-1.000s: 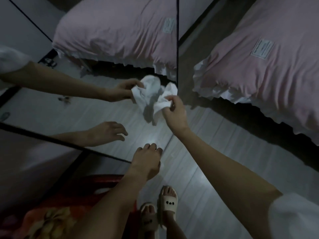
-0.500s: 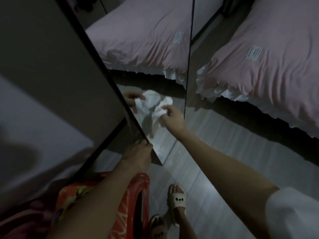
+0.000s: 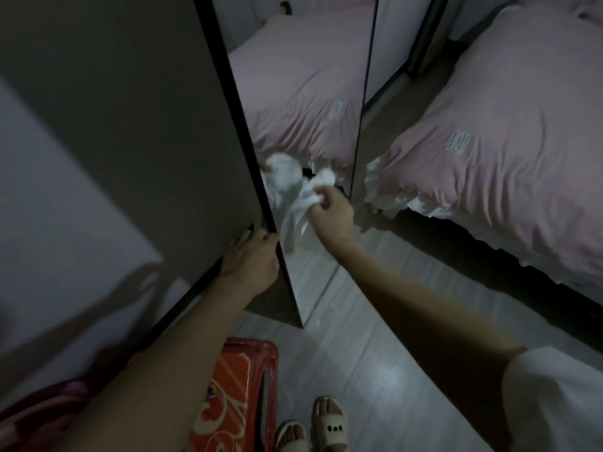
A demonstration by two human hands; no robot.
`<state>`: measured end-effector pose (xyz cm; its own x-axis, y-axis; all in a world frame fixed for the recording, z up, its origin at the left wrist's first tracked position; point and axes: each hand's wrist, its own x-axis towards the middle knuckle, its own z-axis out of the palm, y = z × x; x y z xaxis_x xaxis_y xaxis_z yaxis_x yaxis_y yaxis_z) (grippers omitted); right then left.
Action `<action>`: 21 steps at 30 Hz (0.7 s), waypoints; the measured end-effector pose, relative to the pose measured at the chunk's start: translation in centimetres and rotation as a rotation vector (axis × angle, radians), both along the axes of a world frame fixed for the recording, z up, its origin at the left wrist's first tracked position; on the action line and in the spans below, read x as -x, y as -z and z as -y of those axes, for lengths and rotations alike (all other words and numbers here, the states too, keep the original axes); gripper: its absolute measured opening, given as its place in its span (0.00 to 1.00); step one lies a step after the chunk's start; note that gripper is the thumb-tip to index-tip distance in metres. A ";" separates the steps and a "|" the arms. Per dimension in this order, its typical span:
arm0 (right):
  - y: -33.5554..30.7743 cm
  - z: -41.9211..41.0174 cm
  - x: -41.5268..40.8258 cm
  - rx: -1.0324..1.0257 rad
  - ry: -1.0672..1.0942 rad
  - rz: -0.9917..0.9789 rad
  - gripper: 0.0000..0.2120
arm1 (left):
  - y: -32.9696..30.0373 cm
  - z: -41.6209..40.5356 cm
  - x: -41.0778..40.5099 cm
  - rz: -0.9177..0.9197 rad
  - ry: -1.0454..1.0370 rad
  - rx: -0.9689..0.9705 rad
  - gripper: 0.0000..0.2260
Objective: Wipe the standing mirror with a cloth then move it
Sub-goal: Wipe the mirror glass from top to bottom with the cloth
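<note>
A single head-worn wide-angle view looks forward and steeply down from standing height. The standing mirror (image 3: 303, 132) fills the frame from 9 to 12 o'clock at arm's reach, seen nearly edge-on. The bed (image 3: 509, 151) lies at 2 o'clock, the floor (image 3: 375, 370) and sandalled feet (image 3: 328, 422) at 6 o'clock. Straight edges bow toward the borders.
</note>
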<state>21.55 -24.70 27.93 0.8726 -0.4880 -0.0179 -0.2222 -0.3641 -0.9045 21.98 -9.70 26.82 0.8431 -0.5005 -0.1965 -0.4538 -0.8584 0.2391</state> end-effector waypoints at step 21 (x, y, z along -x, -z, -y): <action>-7.7 0.3 -4.5 -0.010 -0.148 0.052 0.14 | -4.9 -0.8 -1.0 0.107 -0.244 0.139 0.22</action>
<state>26.04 -24.98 35.60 0.9350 -0.3538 0.0254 -0.1191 -0.3807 -0.9170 22.99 -8.87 31.67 0.9542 -0.2961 -0.0441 -0.2666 -0.9075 0.3244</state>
